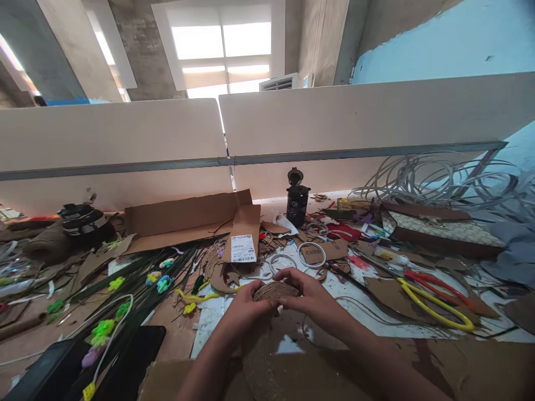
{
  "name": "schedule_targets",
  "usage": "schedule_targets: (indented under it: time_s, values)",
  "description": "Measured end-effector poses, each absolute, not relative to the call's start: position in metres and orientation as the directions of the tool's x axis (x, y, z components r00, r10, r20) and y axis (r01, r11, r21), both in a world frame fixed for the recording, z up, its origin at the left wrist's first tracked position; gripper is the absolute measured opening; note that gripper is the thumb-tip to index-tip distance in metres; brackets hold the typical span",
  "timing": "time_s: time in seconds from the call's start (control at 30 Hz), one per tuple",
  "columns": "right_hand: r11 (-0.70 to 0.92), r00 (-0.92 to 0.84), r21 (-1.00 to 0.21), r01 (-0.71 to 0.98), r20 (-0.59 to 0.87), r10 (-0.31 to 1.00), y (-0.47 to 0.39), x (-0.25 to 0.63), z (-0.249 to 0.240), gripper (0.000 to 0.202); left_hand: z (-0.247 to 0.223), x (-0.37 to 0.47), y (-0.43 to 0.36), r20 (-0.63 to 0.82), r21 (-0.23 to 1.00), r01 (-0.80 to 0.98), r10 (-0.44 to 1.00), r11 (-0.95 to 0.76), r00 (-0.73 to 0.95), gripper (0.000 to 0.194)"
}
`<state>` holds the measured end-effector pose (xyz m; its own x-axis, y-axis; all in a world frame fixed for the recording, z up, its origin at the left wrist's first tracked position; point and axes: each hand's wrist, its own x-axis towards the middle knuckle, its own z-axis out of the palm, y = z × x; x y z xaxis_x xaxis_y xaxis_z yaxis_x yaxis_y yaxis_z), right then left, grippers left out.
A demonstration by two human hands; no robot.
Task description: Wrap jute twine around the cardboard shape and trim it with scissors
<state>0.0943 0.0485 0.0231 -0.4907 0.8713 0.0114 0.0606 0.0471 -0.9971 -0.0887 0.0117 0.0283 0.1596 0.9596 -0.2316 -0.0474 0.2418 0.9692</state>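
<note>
Between my two hands is a curved brown piece [276, 290] that looks wrapped in jute twine; its lower part hangs toward me over the table edge. My left hand [246, 306] grips its left side, thumb and fingers closed. On the other side, my right hand [305, 292] pinches it near the top, fingers bent over it. Just beyond my hands lie two pale rings [311, 255] and a curved cardboard cutout [221, 278]. A thin cord [368, 314] runs over the white surface to the right.
Yellow-and-red-handled cutters [437, 301] lie right. A black flask [297, 205] stands at the back with its lid up. An open cardboard box [184, 214] and fuzzy flowers [165, 283] on dark stems are left. Coiled clear tubing [418, 178] and a patterned bag [443, 228] fill the far right.
</note>
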Motion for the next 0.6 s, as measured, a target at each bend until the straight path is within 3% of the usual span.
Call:
schedule_targets:
  time_s: [0.23,0.43,0.6]
  values:
    - [0.002,-0.482,-1.000,-0.013,0.008,0.876,0.059,0.096,0.011,0.047,0.023,-0.090,0.016,-0.261,0.953,-0.136,0.962,0.270,0.080,0.043]
    - [0.086,-0.468,-0.995,0.049,0.054,0.882,0.053,0.093,0.015,0.038,0.018,-0.090,0.017,-0.232,0.966,-0.082,0.963,0.244,0.139,0.042]
    - [0.037,-0.464,-0.999,0.029,0.019,0.886,0.055,0.093,0.013,0.044,0.022,-0.084,0.015,-0.230,0.948,-0.190,0.963,0.254,0.138,0.039]
